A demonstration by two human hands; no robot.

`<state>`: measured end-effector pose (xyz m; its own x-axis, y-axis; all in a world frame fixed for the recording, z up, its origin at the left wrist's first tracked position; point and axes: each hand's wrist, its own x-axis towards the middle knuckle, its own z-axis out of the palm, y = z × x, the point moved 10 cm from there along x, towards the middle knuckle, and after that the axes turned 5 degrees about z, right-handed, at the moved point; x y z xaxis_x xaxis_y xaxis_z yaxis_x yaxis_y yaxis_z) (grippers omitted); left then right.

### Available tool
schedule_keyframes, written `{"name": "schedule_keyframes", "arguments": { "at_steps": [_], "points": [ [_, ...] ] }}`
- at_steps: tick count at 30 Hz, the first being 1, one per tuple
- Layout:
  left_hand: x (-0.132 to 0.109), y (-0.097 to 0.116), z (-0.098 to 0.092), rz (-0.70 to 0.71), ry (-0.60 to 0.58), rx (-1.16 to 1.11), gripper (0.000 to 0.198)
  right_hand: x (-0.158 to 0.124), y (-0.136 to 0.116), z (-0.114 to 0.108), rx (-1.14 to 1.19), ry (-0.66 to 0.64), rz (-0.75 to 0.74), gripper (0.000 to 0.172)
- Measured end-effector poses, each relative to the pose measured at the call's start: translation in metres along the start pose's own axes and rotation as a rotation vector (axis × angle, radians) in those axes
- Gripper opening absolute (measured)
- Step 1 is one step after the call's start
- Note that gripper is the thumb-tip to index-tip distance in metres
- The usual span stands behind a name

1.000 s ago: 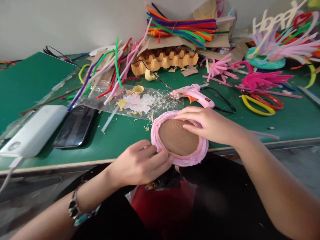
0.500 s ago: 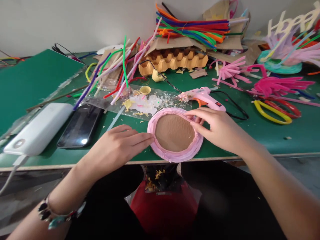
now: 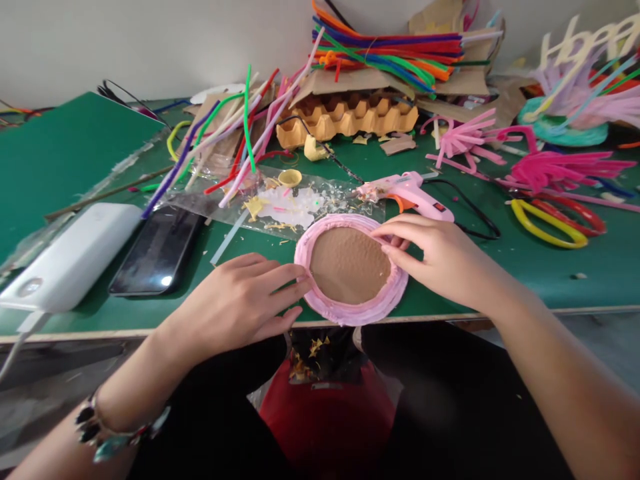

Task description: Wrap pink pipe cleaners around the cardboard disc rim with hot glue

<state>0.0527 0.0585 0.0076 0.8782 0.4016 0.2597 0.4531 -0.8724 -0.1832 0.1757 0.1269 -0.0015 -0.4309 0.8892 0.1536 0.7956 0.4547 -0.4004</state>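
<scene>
A round pink ring (image 3: 360,315) with a brown cardboard centre (image 3: 349,265) lies near the front edge of the green table. My left hand (image 3: 245,300) touches the ring's left rim with its fingertips, its fingers somewhat apart and the thumb below. On the upper right rim, my right hand (image 3: 430,257) has thumb and forefinger closed in a pinch on the pink edge. Just behind the ring rests a pink glue gun (image 3: 413,193). A plastic sheet (image 3: 285,227) with scraps and dried glue lies behind it.
At the left are a white power bank (image 3: 75,257) and a black phone (image 3: 155,253). Loose pipe cleaners (image 3: 247,127), an egg carton (image 3: 350,120) and a pipe-cleaner bundle (image 3: 390,53) stand behind. Yellow-handled scissors (image 3: 547,227) and pink pipe-cleaner clusters (image 3: 565,173) lie at the right.
My left hand's lower fingers and thumb have spread from the ring, while its forefinger stays at the left rim. My right hand has barely moved. The view has shifted slightly.
</scene>
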Motion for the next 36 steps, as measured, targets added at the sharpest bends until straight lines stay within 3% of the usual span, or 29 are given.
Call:
{"name": "schedule_keyframes", "arguments": {
  "at_steps": [13,24,36],
  "points": [
    [0.007,0.011,-0.001,0.003,-0.096,0.094,0.019,0.000,-0.002,0.000,0.003,-0.006,-0.016,0.022],
    [0.004,0.019,-0.016,0.102,0.101,0.046,0.024,-0.001,-0.001,0.001,0.010,-0.015,-0.013,0.022],
    [0.004,0.025,-0.014,0.146,0.113,0.022,0.027,-0.002,-0.001,-0.002,0.027,-0.011,-0.010,0.022]
  ]
}}
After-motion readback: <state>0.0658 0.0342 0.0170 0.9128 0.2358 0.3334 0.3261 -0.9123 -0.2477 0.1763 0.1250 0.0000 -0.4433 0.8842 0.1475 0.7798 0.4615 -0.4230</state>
